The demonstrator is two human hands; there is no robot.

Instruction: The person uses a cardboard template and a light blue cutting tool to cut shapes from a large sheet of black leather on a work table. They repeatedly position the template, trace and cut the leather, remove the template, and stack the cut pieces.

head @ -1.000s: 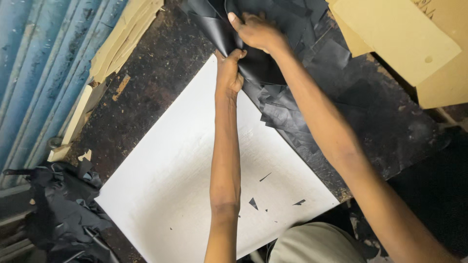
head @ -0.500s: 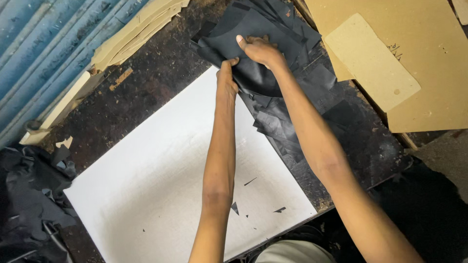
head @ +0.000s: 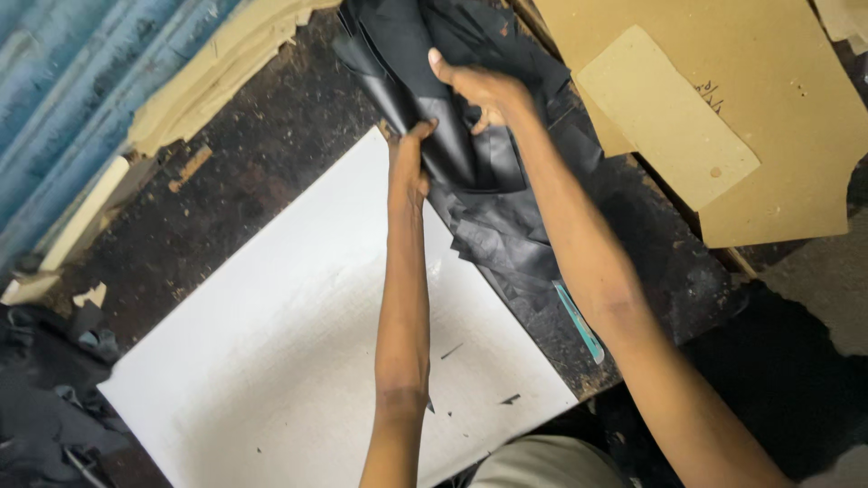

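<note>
Both my hands grip a sheet of black leather (head: 425,81) at the far edge of a white cutting board (head: 298,343). My left hand (head: 409,161) pinches the sheet's lower fold just past the board's top corner. My right hand (head: 484,90) clutches the same sheet from above, fingers curled into it. More black leather pieces (head: 506,235) lie piled under and beside my right forearm.
Brown cardboard patterns (head: 723,117) lie at the upper right. A teal-handled tool (head: 579,323) rests by the board's right edge. Black scraps (head: 54,407) heap at the lower left. A blue corrugated wall (head: 63,81) and tan card strips (head: 226,63) run along the left.
Both hands have kept their grip and drawn the black leather sheet a little nearer to the board. The view has shifted, showing more of the cardboard at right.
</note>
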